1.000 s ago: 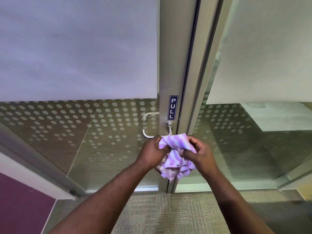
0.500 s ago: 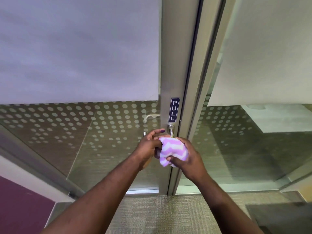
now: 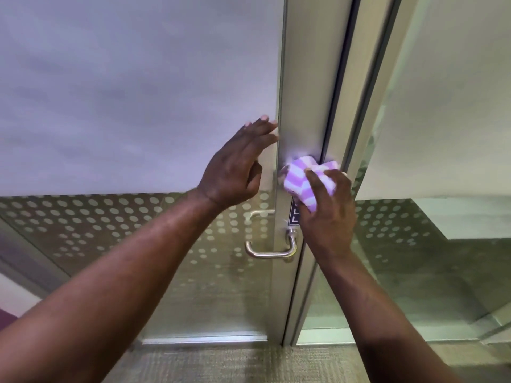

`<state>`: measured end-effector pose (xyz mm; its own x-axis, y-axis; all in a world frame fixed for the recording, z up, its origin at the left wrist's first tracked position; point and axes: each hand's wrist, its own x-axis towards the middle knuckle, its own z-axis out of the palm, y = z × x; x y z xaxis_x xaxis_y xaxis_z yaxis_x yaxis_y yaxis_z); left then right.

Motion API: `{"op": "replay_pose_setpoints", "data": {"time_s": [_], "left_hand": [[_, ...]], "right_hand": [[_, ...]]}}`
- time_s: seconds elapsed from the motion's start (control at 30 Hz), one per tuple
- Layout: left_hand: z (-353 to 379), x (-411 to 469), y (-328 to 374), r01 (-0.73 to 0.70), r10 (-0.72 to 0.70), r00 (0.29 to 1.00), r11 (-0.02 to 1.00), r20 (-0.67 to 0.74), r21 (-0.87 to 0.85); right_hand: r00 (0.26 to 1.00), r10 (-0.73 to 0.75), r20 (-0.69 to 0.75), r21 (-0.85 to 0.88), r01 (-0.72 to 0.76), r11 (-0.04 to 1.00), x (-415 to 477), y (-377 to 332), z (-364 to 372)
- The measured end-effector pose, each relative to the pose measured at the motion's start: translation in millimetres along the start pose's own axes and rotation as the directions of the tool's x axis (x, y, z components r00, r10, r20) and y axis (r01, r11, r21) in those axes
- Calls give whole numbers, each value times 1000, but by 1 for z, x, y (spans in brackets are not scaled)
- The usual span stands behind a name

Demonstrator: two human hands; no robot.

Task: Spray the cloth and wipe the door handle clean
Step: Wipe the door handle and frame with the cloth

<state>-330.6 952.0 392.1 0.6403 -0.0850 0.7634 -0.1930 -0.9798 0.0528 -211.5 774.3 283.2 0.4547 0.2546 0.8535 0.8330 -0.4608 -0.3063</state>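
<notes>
A bunched purple-and-white striped cloth point(image 3: 300, 176) is pressed against the metal door stile point(image 3: 304, 106), above the handle. My right hand point(image 3: 327, 214) is shut on the cloth and hides most of the PULL sign point(image 3: 293, 217). The silver lever door handle point(image 3: 272, 251) sits bare below both hands, untouched. My left hand point(image 3: 237, 167) is open with its fingers apart, its fingertips at the edge of the frosted glass beside the stile. No spray bottle is in view.
The glass door point(image 3: 138, 106) has a frosted upper pane and a dotted lower band. To the right stand the door frame point(image 3: 370, 106) and a fixed glass panel point(image 3: 442, 244). Carpet point(image 3: 221, 363) covers the floor below.
Both hands rose from the handle. The right hand carried the cloth up onto the stile above the sign. The left hand let go of the cloth and opened beside the frosted pane.
</notes>
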Motion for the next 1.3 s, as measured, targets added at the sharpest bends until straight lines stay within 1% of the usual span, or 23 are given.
{"op": "replay_pose_setpoints", "data": {"time_s": [0.07, 0.13, 0.2, 0.23, 0.27, 0.3, 0.37, 0.4, 0.47, 0.53, 0.6, 0.67, 0.73, 0.77, 0.83, 0.9, 0.97, 1.0, 1.07, 1.13, 1.2, 1.23, 1.3], "left_hand": [[-2, 17, -13, -94, 92, 995, 995, 50, 37], [-4, 28, -25, -156, 152, 986, 986, 66, 61], [-4, 32, -36, -210, 203, 975, 975, 86, 76], [-4, 33, -39, -227, 219, 970, 971, 101, 77], [-3, 33, -41, -240, 231, 967, 967, 111, 80], [-2, 33, -42, -250, 240, 964, 965, 115, 85], [1, 33, -45, -262, 251, 960, 961, 121, 84], [2, 33, -45, -261, 250, 961, 961, 121, 86], [3, 33, -47, -262, 251, 962, 961, 110, 94], [3, 33, -48, -267, 257, 960, 959, 109, 91], [3, 34, -50, -277, 267, 957, 957, 114, 86], [4, 34, -51, -290, 280, 954, 953, 111, 84], [5, 34, -52, -292, 284, 954, 952, 100, 89], [5, 34, -52, -293, 284, 954, 952, 97, 89], [5, 34, -52, -294, 286, 954, 952, 95, 84], [5, 33, -52, -297, 290, 953, 951, 92, 85], [5, 34, -51, -300, 293, 953, 949, 82, 99], [6, 34, -51, -300, 293, 953, 949, 82, 100], [6, 34, -51, -299, 292, 953, 950, 87, 91], [5, 33, -51, -299, 292, 953, 949, 82, 95], [6, 34, -51, -305, 299, 951, 948, 77, 92], [7, 34, -51, -305, 299, 951, 948, 77, 88], [7, 34, -52, -312, 306, 949, 947, 77, 82]], "right_hand": [[996, -31, 89, -52, 35, 998, -6, 2, 13], [972, -35, 231, -94, 58, 994, -33, 5, 23], [921, 22, 388, -108, 22, 994, -61, 10, 28], [896, 59, 440, -108, -12, 994, -67, 12, 28], [883, 84, 461, -106, -39, 994, -68, 14, 29], [886, 89, 456, -100, -49, 994, -63, 16, 28], [923, 68, 378, -79, -41, 996, -47, 15, 25], [950, 49, 308, -60, -32, 998, -34, 12, 23], [994, 8, 106, -1, -8, 1000, -1, 6, 18], [998, -28, -54, 37, 30, 999, 29, 1, 16], [991, -49, -125, 11, 51, 999, 41, -1, 20], [988, -62, -139, -9, 61, 998, 34, 4, 26], [993, -79, -90, -18, 77, 997, 12, 12, 32], [996, -82, -40, -35, 81, 996, -5, 17, 35], [992, -59, 113, -88, 69, 994, -40, 24, 39], [961, 26, 274, -118, 7, 993, -64, 26, 42], [936, 80, 344, -125, -39, 991, -63, 25, 41], [939, 77, 334, -127, -36, 991, -57, 24, 39], [967, 55, 249, -103, -30, 994, -37, 19, 31], [995, 25, 98, -46, -21, 999, -8, 12, 22], [999, 17, -27, -1, -17, 1000, 17, 6, 18], [998, 10, -60, 11, -10, 1000, 24, 4, 17], [997, -29, -76, -2, 29, 1000, 24, 4, 19]]}}
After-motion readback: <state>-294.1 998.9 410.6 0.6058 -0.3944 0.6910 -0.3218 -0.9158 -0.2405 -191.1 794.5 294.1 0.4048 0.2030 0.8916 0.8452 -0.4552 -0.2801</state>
